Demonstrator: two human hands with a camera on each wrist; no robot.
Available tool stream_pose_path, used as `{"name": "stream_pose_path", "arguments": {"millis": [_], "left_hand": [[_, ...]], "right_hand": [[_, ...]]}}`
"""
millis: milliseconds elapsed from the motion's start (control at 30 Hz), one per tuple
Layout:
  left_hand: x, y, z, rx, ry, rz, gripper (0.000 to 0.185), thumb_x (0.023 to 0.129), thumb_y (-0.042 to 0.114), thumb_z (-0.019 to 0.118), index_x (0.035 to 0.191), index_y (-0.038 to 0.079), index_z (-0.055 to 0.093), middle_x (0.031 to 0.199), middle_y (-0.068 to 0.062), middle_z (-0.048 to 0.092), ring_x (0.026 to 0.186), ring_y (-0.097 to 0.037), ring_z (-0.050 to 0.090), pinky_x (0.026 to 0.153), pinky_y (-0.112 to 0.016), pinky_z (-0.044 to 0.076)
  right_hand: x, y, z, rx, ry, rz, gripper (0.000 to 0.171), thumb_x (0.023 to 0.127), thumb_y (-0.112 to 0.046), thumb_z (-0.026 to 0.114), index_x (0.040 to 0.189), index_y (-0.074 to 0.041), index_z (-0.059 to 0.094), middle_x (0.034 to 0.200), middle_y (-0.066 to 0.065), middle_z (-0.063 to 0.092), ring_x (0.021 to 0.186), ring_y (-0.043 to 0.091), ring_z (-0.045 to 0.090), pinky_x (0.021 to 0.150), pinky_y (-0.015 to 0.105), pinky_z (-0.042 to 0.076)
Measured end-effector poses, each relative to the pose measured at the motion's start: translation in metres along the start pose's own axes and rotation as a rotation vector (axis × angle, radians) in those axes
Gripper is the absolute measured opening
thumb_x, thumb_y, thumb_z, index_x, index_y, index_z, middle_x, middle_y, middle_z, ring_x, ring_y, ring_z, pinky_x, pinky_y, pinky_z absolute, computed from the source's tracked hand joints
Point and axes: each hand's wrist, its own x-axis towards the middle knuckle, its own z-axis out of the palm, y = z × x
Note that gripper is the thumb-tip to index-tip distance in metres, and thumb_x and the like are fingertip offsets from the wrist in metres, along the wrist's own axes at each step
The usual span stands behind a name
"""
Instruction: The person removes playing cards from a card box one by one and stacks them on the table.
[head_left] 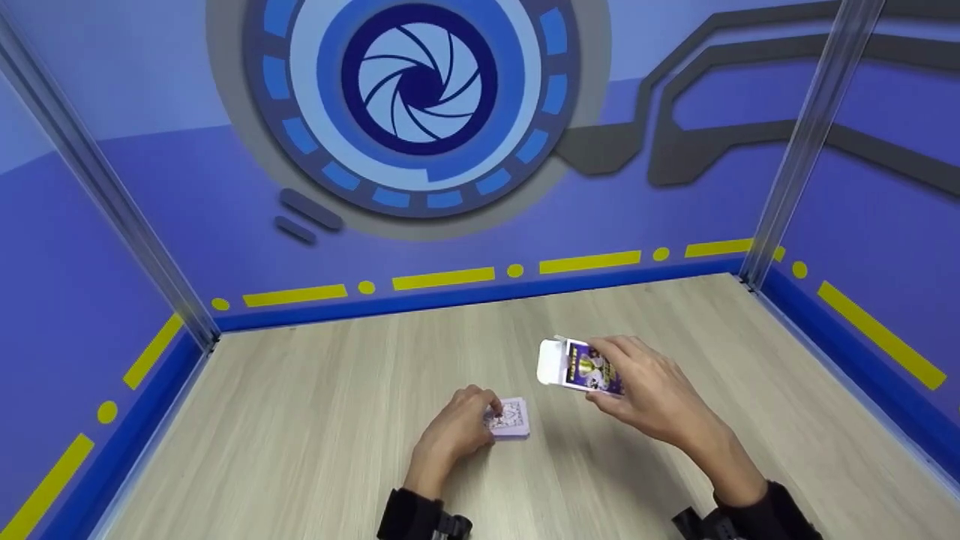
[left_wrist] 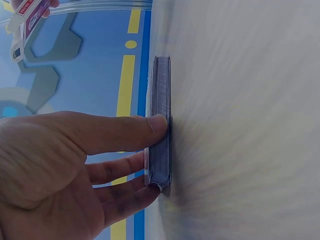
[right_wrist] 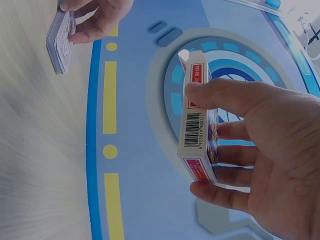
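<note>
A deck of playing cards (head_left: 511,420) lies flat on the wooden table, its patterned side up. My left hand (head_left: 459,424) grips the deck from its left side; in the left wrist view the thumb (left_wrist: 158,126) presses one edge and other fingers reach the far side. Above the table to the right, my right hand (head_left: 651,388) holds a card box (head_left: 594,367) with a purple printed face. The box's white flap stands open toward the left. A barcode shows on the box's side (right_wrist: 193,131) in the right wrist view, under the thumb. Its inside is hidden.
The light wooden table (head_left: 322,405) is bounded by a blue printed back wall (head_left: 450,255) and side walls (head_left: 885,247). Metal posts (head_left: 810,127) stand at the back corners. Black straps (head_left: 411,514) with cameras sit on both wrists.
</note>
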Motion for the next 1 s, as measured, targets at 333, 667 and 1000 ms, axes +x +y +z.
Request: {"name": "stream_pose_path", "arguments": {"millis": [333, 667, 1000], "left_hand": [[-0.002, 0.001, -0.005, -0.036, -0.036, -0.013, 0.035, 0.08, 0.013, 0.087, 0.112, 0.01, 0.073, 0.127, -0.008, 0.061, 0.119, -0.027, 0.056, 0.102, -0.046, 0.048], [-0.002, 0.019, -0.026, -0.068, 0.231, 0.019, 0.018, 0.093, 0.015, 0.075, 0.11, 0.009, 0.073, 0.123, -0.01, 0.068, 0.12, -0.029, 0.062, 0.098, -0.048, 0.051], [-0.017, 0.075, -0.046, -0.276, 0.512, 0.176, 0.006, 0.098, 0.009, 0.071, 0.103, 0.011, 0.071, 0.099, 0.001, 0.068, 0.092, -0.015, 0.065, 0.08, -0.03, 0.056]], "right_hand": [[0.0, 0.001, 0.0, 0.014, 0.004, 0.0, 0.066, 0.078, -0.022, 0.091, 0.134, -0.004, 0.062, 0.126, 0.011, 0.064, 0.109, 0.026, 0.061, 0.081, 0.045, 0.054], [0.0, 0.001, -0.001, 0.026, 0.008, -0.025, 0.068, 0.077, -0.013, 0.091, 0.136, -0.003, 0.06, 0.13, 0.013, 0.062, 0.114, 0.027, 0.059, 0.084, 0.044, 0.054], [-0.002, -0.003, 0.002, 0.042, 0.009, -0.045, 0.066, 0.075, -0.005, 0.087, 0.136, -0.003, 0.06, 0.131, 0.012, 0.06, 0.117, 0.027, 0.057, 0.085, 0.043, 0.055]]}}
